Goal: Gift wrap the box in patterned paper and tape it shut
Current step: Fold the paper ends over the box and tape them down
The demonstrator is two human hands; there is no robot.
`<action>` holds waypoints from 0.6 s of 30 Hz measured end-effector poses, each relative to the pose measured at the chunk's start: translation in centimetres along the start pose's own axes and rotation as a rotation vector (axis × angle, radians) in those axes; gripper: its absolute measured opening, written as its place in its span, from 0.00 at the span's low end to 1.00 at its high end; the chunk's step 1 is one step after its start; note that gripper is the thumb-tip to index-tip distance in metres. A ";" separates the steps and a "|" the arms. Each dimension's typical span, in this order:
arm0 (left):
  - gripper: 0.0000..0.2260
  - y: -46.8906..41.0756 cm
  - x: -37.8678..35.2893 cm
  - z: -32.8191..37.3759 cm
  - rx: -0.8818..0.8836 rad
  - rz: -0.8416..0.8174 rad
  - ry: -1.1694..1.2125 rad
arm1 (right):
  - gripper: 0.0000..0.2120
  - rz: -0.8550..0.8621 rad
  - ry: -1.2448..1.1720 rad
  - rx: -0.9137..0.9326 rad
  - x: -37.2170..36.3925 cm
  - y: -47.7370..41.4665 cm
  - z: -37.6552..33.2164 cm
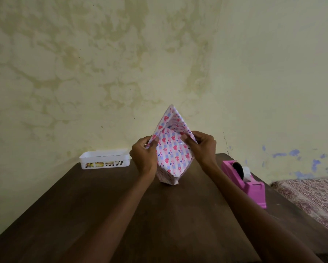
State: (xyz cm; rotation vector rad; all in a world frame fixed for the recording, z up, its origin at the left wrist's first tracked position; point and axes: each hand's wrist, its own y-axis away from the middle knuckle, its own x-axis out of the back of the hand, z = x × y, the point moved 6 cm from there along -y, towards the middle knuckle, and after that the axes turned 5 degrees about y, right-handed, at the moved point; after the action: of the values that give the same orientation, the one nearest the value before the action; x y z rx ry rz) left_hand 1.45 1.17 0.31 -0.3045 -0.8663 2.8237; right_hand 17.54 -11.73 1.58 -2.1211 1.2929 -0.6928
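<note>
The box [173, 158], covered in white paper with pink hearts and blue stripes, stands on end on the dark wooden table [121, 215]. Its lower corner touches the tabletop. At the top the paper [170, 118] rises in a pointed flap, with both side folds pushed inward. My left hand [143, 156] pinches the left fold of the paper. On the other side, my right hand [202, 147] pinches the right fold. The box itself is hidden under the wrapping.
A pink tape dispenser [248, 184] with a roll of clear tape sits near the table's right edge. A white slotted plastic basket [104, 159] stands at the back left by the wall. A patterned bedcover [315, 198] lies beyond the table on the right.
</note>
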 end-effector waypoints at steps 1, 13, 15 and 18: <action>0.14 -0.1 0.2 0.1 0.001 0.012 0.006 | 0.05 -0.037 -0.003 0.010 -0.1 0.0 -0.2; 0.12 -1.2 0.6 -0.5 0.101 -0.043 0.012 | 0.09 -0.134 -0.055 -0.069 -0.3 1.3 1.4; 0.10 -1.2 0.7 -0.8 0.122 -0.046 0.028 | 0.10 -0.125 -0.049 -0.068 -0.4 1.2 1.3; 0.13 -1.4 0.9 -1.3 0.159 -0.066 0.057 | 0.11 -0.100 -0.010 -0.049 -0.5 1.1 1.2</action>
State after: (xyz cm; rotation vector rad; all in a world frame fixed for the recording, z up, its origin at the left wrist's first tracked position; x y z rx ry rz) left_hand 1.09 3.23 -0.10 -0.3259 -0.6235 2.7869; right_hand 17.46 -11.49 -0.04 -2.2382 1.2170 -0.6970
